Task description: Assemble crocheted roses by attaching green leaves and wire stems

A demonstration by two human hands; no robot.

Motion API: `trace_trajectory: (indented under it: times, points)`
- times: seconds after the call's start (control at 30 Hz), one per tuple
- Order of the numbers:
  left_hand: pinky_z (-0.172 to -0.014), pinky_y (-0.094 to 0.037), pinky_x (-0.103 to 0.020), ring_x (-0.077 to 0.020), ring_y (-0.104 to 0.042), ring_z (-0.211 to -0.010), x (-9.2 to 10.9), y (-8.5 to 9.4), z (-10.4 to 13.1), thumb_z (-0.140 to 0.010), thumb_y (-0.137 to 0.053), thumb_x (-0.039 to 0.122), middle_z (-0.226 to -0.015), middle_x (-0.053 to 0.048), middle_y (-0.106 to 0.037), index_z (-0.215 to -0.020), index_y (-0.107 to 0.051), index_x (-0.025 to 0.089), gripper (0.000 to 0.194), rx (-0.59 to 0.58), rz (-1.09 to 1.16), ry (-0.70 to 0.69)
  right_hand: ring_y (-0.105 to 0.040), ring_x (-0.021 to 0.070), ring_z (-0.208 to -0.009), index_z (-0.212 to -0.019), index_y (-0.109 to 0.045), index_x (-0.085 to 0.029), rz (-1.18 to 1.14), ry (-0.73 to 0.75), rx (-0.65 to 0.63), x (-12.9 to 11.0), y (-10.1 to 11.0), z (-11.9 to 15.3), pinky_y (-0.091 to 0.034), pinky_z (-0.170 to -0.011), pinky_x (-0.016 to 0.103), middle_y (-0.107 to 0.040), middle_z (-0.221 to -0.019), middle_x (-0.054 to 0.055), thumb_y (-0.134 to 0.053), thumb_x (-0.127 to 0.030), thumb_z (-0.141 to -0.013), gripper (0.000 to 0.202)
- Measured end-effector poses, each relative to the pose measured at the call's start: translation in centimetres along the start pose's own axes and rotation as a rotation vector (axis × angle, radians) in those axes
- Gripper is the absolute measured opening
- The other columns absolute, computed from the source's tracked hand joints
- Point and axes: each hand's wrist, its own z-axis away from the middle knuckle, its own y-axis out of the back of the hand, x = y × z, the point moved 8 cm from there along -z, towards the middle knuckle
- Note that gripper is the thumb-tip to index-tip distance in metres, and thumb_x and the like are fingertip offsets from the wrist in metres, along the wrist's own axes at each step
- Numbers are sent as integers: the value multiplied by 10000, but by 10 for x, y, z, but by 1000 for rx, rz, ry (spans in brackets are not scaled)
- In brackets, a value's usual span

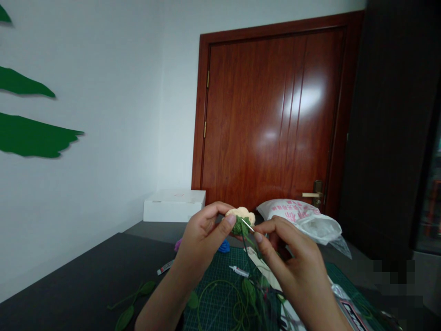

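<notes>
My left hand [211, 230] pinches a crocheted flower [242, 212] with cream scalloped petals and a green base, thumb on the near side. A dark stem or strand hangs below the base. In my right hand [287, 250] a thin metal needle [248, 225] is gripped between thumb and forefinger. Its point meets the green base; whether it passes through the stitches I cannot tell. Below both hands lies a green cutting mat [213, 271] with loops of green yarn [215, 282] on it.
A small white tube [239, 271] lies on the mat, another tube [165, 267] to its left. Crocheted green leaves [124, 317] rest on the dark table [138, 257]. Behind stand a white box [174, 206] and a white plastic bag [292, 210]. Blue yarn [224, 247] shows beyond my left wrist.
</notes>
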Motion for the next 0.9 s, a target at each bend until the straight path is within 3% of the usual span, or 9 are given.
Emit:
trace_trajectory:
  times: [0.33, 0.6, 0.9]
  points:
    - [-630, -570, -228, -133, -683, -699, -8, -3, 2, -901, -617, 287, -849, -47, -712, -911, -634, 141, 147, -64, 50, 90, -553, 161, -705, -865, -666, -222, -32, 37, -4, 12, 8, -5, -381, -614, 275, -584, -778, 8, -551, -184, -942, 143]
    - [-564, -536, -221, -124, -683, -577, -3, -5, 4, -901, -604, 302, -776, -45, -714, -886, -601, 127, 175, -111, -66, 152, -544, 150, -698, -841, -642, -209, -48, 44, -13, 20, 3, -7, -375, -622, 270, -559, -768, -1, -554, -196, -946, 138]
    - [-501, -498, -205, -106, -651, -509, -11, -5, 4, -909, -596, 315, -732, -19, -672, -846, -589, 127, 198, -135, -33, 135, -500, 144, -656, -809, -606, -202, -119, 89, -25, 26, -5, -6, -354, -579, 255, -525, -723, -14, -551, -208, -945, 147]
